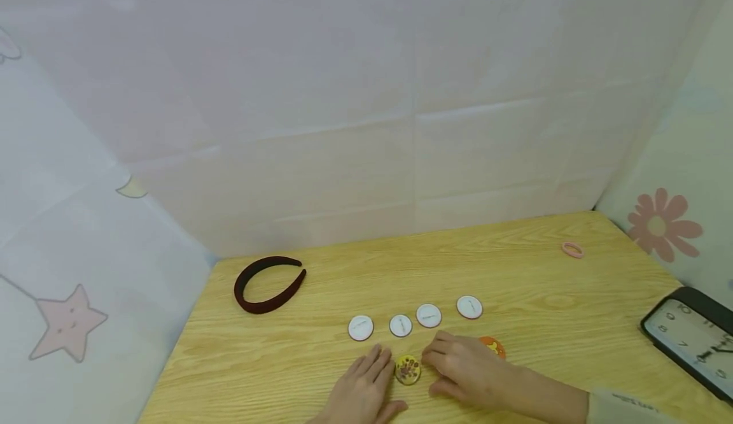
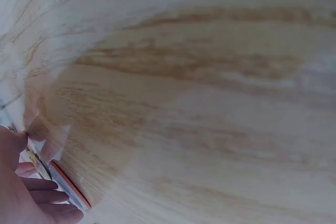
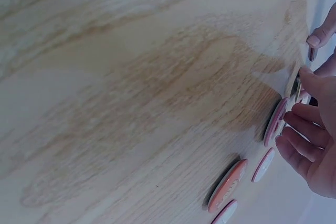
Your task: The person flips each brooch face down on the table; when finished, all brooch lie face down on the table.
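In the head view a yellow button badge (image 1: 408,370) with a printed picture lies face up on the table between the two hands. My left hand (image 1: 362,382) rests flat on its left, fingers straight and next to its edge. On its other side is my right hand (image 1: 466,370), fingers loosely bent and thumb apart. An orange badge (image 1: 494,346) shows partly behind the right hand. In the right wrist view a pink-rimmed badge (image 3: 275,121) lies close to the right fingertips; whether they touch it is unclear. Several white-backed badges (image 1: 361,328) with pins lie in a row beyond the hands.
A dark red headband (image 1: 269,306) lies at the back left of the wooden table (image 1: 258,360). At the back right is a small pink ring-shaped band (image 1: 572,250). A black-framed clock (image 1: 690,341) stands at the right edge. Pale patterned sheets hang around the table.
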Demonstrator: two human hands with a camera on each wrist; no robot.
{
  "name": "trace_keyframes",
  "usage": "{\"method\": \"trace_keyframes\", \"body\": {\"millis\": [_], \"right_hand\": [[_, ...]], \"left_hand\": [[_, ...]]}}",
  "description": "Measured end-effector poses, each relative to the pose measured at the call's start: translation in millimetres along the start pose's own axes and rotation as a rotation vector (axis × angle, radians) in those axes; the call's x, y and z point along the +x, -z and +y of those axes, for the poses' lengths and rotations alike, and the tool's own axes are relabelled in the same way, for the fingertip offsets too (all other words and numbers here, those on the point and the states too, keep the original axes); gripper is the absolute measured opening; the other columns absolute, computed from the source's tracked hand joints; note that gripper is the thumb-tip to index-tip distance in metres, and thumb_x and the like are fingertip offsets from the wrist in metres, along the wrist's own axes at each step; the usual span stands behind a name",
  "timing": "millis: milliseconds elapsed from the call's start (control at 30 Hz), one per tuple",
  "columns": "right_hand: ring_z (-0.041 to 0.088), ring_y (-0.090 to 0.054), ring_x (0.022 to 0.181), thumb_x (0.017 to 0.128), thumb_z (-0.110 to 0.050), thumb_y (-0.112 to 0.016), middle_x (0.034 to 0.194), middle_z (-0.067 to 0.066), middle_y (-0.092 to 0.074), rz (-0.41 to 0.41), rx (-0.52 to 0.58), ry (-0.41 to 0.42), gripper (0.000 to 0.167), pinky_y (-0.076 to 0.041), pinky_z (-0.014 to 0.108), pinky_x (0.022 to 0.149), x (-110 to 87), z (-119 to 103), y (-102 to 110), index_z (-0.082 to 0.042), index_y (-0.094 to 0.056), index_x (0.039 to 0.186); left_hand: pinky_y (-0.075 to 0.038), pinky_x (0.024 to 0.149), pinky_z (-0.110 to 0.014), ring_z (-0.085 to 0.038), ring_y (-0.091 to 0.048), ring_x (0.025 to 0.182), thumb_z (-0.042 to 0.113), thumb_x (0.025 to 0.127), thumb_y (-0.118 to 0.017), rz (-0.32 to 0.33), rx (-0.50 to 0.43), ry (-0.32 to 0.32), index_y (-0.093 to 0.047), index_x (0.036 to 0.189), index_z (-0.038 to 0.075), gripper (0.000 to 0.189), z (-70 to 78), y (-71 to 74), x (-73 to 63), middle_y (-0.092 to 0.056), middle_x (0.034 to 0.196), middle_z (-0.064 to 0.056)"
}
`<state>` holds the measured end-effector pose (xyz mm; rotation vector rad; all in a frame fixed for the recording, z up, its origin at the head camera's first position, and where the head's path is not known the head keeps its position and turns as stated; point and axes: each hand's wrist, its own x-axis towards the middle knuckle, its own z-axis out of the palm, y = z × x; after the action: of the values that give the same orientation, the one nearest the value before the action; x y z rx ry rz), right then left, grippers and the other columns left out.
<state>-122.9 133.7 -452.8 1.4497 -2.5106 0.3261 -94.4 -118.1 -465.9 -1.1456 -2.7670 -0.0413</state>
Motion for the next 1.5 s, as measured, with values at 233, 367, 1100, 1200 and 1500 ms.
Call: {"method": "trace_keyframes", "body": {"millis": [233, 367, 1100, 1200, 1500], "right_hand": [[0.015, -0.059, 0.103, 0.091, -0.047, -0.063, 0.11, 0.001, -0.065, -0.018, -0.075, -0.008, 0.043, -0.052, 0.03, 0.088, -1.1, 2.3, -5.1, -0.008, -0.07, 0.107], [0.013, -0.057, 0.101, 0.088, -0.046, -0.067, 0.11, 0.0, -0.064, 0.013, -0.076, -0.001, 0.042, -0.052, 0.026, 0.085, 0.1, 1.0, -7.5, -0.008, -0.07, 0.105], [0.012, -0.055, 0.096, 0.086, -0.033, -0.074, 0.1, -0.004, -0.064, 0.134, -0.196, 0.046, 0.023, -0.05, 0.025, 0.073, 7.1, -2.2, -17.3, -0.013, -0.072, 0.098], [0.011, -0.056, 0.093, 0.083, -0.025, -0.077, 0.096, -0.006, -0.065, 0.229, -0.145, 0.068, 0.016, -0.05, 0.023, 0.074, 8.4, -1.4, -20.1, -0.014, -0.073, 0.094], [0.004, -0.052, 0.083, 0.092, -0.019, -0.069, 0.086, -0.012, -0.062, 0.372, 0.088, -0.009, 0.005, -0.046, 0.011, 0.073, 12.0, 3.4, -18.1, -0.017, -0.073, 0.09]], "left_hand": [[-0.049, 0.097, -0.032, -0.025, -0.054, 0.125, 0.057, 0.097, -0.047, 0.055, 0.053, -0.036, -0.06, 0.129, 0.0, 0.067, 2.1, -2.2, 10.7, -0.06, 0.131, -0.014], [-0.049, 0.097, -0.033, -0.025, -0.053, 0.125, 0.055, 0.096, -0.05, 0.032, 0.033, -0.019, -0.062, 0.126, 0.002, 0.062, 3.2, -3.2, 15.1, -0.06, 0.132, -0.014], [-0.052, 0.091, -0.028, -0.02, -0.062, 0.115, 0.041, 0.098, -0.056, 0.187, 0.065, -0.109, -0.07, 0.11, 0.006, 0.039, 3.1, -9.0, 22.4, -0.067, 0.12, -0.011], [-0.052, 0.091, -0.028, -0.02, -0.061, 0.116, 0.042, 0.1, -0.053, 0.154, 0.043, -0.111, -0.07, 0.112, 0.006, 0.042, 2.7, -8.7, 23.1, -0.066, 0.121, -0.011], [-0.049, 0.097, -0.03, -0.025, -0.059, 0.119, 0.044, 0.092, -0.064, 0.26, 0.076, -0.149, -0.064, 0.12, -0.002, 0.054, -2.0, -5.3, 27.1, -0.064, 0.124, -0.015]]}}
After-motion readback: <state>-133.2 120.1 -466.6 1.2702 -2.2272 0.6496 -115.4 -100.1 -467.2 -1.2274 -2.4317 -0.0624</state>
